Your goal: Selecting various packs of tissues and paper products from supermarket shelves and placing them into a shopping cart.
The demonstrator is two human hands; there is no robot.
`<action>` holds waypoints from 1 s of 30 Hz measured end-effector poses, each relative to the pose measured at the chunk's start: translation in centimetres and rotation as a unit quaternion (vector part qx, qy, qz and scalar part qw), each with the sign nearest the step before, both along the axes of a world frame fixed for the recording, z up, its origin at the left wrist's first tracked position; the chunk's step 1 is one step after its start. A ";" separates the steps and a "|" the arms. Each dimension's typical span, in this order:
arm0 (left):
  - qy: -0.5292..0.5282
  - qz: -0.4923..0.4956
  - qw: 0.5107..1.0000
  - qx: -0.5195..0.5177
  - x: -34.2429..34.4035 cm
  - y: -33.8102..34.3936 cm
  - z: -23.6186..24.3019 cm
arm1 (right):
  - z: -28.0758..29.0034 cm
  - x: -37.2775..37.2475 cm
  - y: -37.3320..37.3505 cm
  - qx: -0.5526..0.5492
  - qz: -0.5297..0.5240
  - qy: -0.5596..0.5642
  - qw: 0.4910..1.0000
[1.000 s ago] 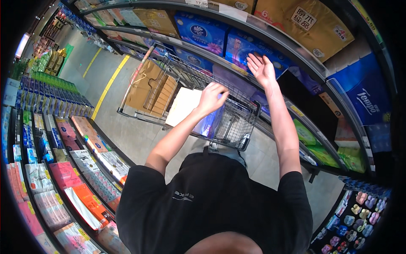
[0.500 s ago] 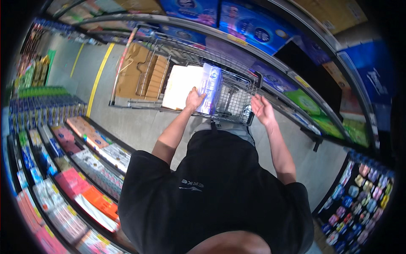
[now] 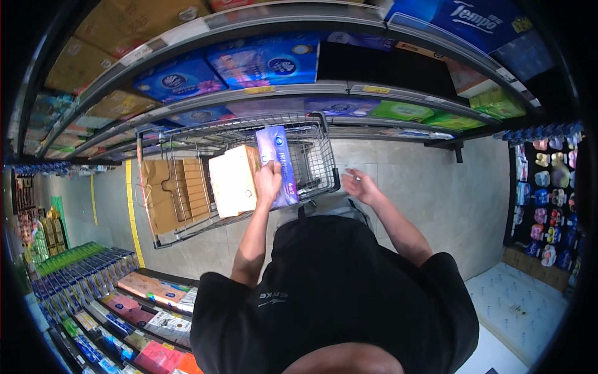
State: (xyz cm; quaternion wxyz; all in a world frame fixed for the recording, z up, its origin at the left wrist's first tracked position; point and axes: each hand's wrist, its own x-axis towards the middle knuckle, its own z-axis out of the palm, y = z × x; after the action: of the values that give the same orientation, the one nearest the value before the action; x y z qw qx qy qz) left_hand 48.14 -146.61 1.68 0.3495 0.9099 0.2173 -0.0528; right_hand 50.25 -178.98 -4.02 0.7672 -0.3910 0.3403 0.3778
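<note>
A wire shopping cart stands in front of me, its length running left to right. My left hand reaches over its near side, closed on the edge of a purple-and-white tissue pack that stands upright in the basket. Against that pack's left side sits a bulky pale, cream-coloured pack, brightly lit. My right hand is in the air just right of the cart's end, fingers loosely spread and holding nothing. The left fingertips are partly hidden against the packs.
Brown cardboard fills the cart's left end. Beyond the cart runs a long shelf stacked with blue, purple and green tissue packs. Low displays of boxed goods stand at lower left. A slipper rack stands at far right, over grey floor.
My view has turned, so the shelf now lies straight across the top and the cart sits more level. The left hand stays on the purple pack. The right hand has come slightly away from the cart.
</note>
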 end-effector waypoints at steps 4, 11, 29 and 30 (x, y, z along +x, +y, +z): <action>-0.138 -0.041 0.989 -0.038 0.1 -4.7 11.6 | 3.3 0.2 4.4 -0.047 0.141 0.002 0.989; -0.352 -0.345 0.868 -0.063 3.3 -13.5 23.3 | 11.6 2.0 4.3 0.348 0.019 -0.092 0.933; -0.427 -0.409 0.775 0.222 12.8 -21.8 27.8 | 16.7 17.4 -2.9 0.214 -0.069 -0.410 0.884; -0.446 -0.371 0.781 0.232 13.9 -21.7 27.1 | 17.7 18.4 -3.2 0.508 -0.174 -0.155 0.829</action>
State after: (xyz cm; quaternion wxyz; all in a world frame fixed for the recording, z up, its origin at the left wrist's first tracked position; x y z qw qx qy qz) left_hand 61.99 -168.28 28.81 0.1395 0.8954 -0.3121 0.2854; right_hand 68.67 -182.19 13.69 0.9532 0.0666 0.0397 0.2921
